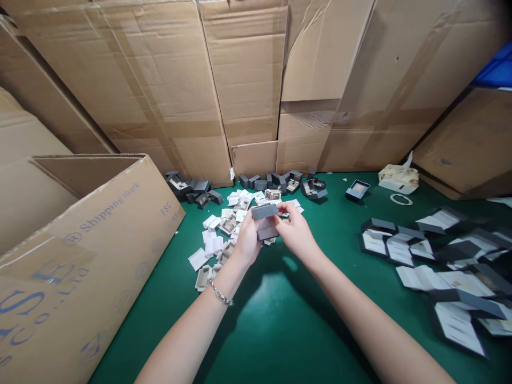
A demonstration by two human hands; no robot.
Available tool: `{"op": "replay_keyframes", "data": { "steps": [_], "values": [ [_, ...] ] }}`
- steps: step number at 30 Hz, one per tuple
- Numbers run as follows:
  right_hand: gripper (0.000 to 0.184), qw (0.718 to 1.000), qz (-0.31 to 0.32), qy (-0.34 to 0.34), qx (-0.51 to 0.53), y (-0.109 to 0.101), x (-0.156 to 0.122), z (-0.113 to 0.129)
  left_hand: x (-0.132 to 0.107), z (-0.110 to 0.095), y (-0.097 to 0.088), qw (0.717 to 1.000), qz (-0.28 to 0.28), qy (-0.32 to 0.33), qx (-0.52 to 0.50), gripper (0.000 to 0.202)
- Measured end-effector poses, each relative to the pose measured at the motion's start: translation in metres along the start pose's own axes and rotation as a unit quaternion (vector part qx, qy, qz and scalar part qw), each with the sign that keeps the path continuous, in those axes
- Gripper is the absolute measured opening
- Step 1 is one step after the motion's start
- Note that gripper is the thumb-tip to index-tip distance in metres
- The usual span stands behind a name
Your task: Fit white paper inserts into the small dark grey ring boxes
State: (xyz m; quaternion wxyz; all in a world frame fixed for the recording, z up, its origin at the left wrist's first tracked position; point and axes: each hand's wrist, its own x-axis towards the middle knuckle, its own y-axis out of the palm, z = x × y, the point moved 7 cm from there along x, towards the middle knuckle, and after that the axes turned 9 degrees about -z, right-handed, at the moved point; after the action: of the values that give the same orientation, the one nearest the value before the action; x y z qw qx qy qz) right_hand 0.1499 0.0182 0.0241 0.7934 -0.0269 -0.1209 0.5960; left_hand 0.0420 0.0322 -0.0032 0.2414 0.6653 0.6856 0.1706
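Note:
A small grey jewellery box (264, 212) is held up between both hands over the green table. My left hand (248, 238) wraps round its left side, and a chain bracelet circles that wrist. On the right side, my right hand (295, 226) pinches the box with thumb and fingers near the lid edge. The lid looks raised from the base, though the inside is hidden from me. White and beige box inserts (214, 244) lie in a loose heap just behind and left of my hands.
At left stands a large open cardboard carton (100, 256). Dark boxes (200, 189) line the back, below cardboard sheets (244, 80). Open dark boxes with white linings (400, 242) cover the right. A tissue pack (398, 178), a tape ring (401, 199) and one open box (357, 190) sit back right.

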Motion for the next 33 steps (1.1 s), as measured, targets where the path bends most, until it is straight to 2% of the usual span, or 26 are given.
{"op": "replay_keyframes", "data": {
  "steps": [3,6,10,15,21,27,33],
  "values": [
    [0.028,0.998,0.027,0.046,0.027,0.001,0.000,-0.002,0.000,0.000,0.002,1.000,0.011,-0.002,0.003,0.027],
    [0.032,0.988,0.084,0.094,0.093,0.008,-0.003,-0.003,0.000,-0.002,0.004,1.000,0.020,-0.002,-0.006,0.028],
    [0.030,0.977,0.130,0.122,0.116,0.016,-0.005,-0.004,0.003,-0.006,-0.001,0.999,-0.021,0.005,-0.026,0.026],
    [0.029,0.987,0.093,0.096,0.088,0.014,-0.003,-0.011,0.004,-0.003,-0.002,1.000,-0.012,0.006,-0.013,0.026],
    [0.019,0.999,0.006,-0.023,-0.047,-0.001,-0.004,-0.003,0.005,0.005,-0.003,0.999,0.018,0.017,-0.036,0.022],
    [0.015,0.997,0.006,-0.041,-0.067,-0.005,-0.002,0.001,0.005,0.006,0.001,0.997,0.067,0.003,-0.025,0.024],
    [0.017,0.993,-0.002,-0.055,-0.106,-0.007,0.001,0.001,0.007,0.005,0.000,0.998,0.060,-0.004,-0.030,0.028]
  ]
}}
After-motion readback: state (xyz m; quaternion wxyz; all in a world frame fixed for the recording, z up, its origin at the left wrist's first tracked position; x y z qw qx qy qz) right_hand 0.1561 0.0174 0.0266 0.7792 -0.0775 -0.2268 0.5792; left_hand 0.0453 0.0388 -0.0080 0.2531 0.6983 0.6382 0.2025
